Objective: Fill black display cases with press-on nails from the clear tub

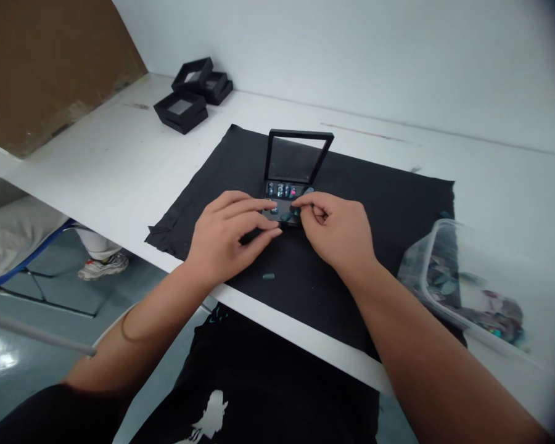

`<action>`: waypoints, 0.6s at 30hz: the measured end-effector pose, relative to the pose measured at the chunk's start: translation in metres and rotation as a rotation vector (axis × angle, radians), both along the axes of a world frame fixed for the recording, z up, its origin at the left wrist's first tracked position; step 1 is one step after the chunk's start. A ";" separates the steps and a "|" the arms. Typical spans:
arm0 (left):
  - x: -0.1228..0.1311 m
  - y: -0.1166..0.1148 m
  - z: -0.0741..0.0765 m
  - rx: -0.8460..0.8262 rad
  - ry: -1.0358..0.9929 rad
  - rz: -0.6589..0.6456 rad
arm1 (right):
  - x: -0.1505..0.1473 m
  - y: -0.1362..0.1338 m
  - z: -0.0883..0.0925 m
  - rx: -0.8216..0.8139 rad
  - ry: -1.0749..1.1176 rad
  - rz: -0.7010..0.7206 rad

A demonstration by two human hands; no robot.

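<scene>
A small black display box (281, 207) stands on a black cloth, its windowed lid (297, 157) tilted up and back. Shiny blue press-on nails (280, 190) form a row inside it, one with a pink spot. My left hand (229, 231) is at the box's left front side, fingers stretched and apart, index fingertip by a single nail (274, 209) in the box. Over the box's right front, my right hand (335, 225) pinches a small dark teal press-on nail (295, 211), partly hidden by the fingertips. Another loose teal nail (269, 276) lies on the cloth in front.
A clear plastic tub (437, 259) with several nails and shiny pieces stands right of my right forearm. Black boxes (180, 110) are stacked at the back left of the white table (120, 145). A seated person's leg and shoe (102, 266) show at left.
</scene>
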State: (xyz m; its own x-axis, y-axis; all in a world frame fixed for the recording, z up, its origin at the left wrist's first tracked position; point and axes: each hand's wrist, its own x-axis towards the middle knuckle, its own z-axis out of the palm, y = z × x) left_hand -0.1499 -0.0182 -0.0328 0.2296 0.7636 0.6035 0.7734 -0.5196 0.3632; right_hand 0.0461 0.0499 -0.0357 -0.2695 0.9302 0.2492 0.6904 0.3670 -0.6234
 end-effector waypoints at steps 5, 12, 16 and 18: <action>0.008 -0.001 -0.003 0.142 0.251 -0.008 | 0.006 -0.006 0.001 0.017 -0.012 -0.001; 0.015 0.002 -0.003 0.158 0.298 -0.082 | 0.016 -0.014 0.002 0.054 -0.105 0.036; 0.016 0.004 -0.005 0.090 0.320 -0.098 | 0.016 -0.015 0.003 0.061 -0.138 0.040; 0.015 0.004 -0.006 0.060 0.329 -0.089 | 0.017 -0.015 0.003 0.071 -0.155 0.041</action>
State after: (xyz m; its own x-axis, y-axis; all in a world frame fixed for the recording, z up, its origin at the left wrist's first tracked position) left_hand -0.1350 -0.0140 -0.0390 0.4832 0.6973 0.5294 0.7949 -0.6029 0.0686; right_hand 0.0628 0.0347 -0.0323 -0.3473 0.8992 0.2661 0.7598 0.4362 -0.4822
